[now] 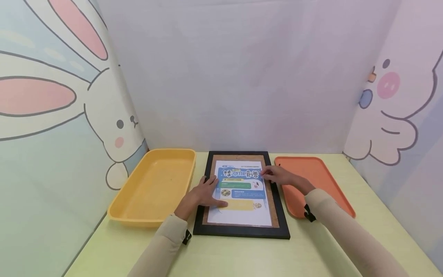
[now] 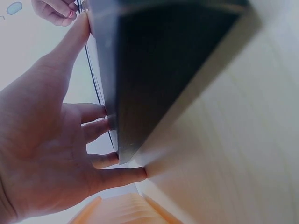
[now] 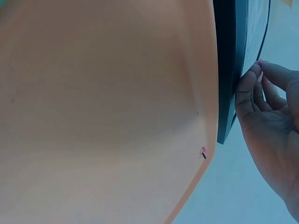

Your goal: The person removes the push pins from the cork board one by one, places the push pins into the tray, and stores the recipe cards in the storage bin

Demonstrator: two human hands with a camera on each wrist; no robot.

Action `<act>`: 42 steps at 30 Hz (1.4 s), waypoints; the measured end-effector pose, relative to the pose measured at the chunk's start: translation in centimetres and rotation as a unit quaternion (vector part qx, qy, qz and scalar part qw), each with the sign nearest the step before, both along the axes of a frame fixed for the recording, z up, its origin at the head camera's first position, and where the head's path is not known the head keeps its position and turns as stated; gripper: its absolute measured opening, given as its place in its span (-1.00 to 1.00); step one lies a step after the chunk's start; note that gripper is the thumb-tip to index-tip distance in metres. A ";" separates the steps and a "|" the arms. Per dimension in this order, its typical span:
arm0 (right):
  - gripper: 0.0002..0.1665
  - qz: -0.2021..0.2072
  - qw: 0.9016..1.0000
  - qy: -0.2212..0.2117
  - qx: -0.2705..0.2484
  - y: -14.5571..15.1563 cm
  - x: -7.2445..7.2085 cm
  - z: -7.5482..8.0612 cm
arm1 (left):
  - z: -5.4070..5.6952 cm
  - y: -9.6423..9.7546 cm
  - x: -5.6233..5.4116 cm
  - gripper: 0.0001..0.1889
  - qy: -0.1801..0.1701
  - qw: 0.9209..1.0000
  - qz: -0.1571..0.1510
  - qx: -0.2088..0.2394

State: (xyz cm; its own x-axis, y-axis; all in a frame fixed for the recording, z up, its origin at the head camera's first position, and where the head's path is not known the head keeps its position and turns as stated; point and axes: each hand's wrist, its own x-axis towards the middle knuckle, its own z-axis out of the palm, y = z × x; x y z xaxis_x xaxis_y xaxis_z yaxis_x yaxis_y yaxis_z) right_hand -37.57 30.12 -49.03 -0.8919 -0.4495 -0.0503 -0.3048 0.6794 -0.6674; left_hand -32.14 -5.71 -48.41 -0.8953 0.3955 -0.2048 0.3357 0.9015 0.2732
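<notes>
A printed poster (image 1: 237,217) lies on a cork board (image 1: 275,215) with a black frame (image 1: 242,231), flat on the table. My left hand (image 1: 204,192) rests spread over the poster's left edge and the frame; its fingers are straight in the left wrist view, where the thumb (image 2: 70,42) extends over the board. Near the poster's upper right corner, my right hand (image 1: 279,176) pinches a small pink pushpin (image 3: 260,62) between thumb and fingertips. Most of that pushpin is covered by the fingers. The pin's point cannot be seen.
To the left stands a yellow tray (image 1: 152,219) with raised walls. An orange tray (image 1: 311,169) sits beside the board on the right, under my right forearm. A small pink pushpin (image 3: 203,152) lies in it near the rim. Cartoon-printed walls (image 1: 225,96) enclose the table.
</notes>
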 end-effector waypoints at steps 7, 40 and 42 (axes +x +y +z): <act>-0.75 -0.011 1.000 0.019 0.013 0.9 0.1 0.3 | 0.0 0.1 0.0 0.21 0.004 1.000 -0.002 -0.005; -0.84 -0.097 0.986 0.128 0.040 7.0 -0.4 -0.5 | 0.2 0.2 0.1 0.20 0.005 1.000 0.000 -0.014; -0.83 -0.104 0.986 0.126 0.043 7.1 -0.4 -0.7 | 0.2 0.2 0.1 0.20 0.004 1.000 0.001 -0.012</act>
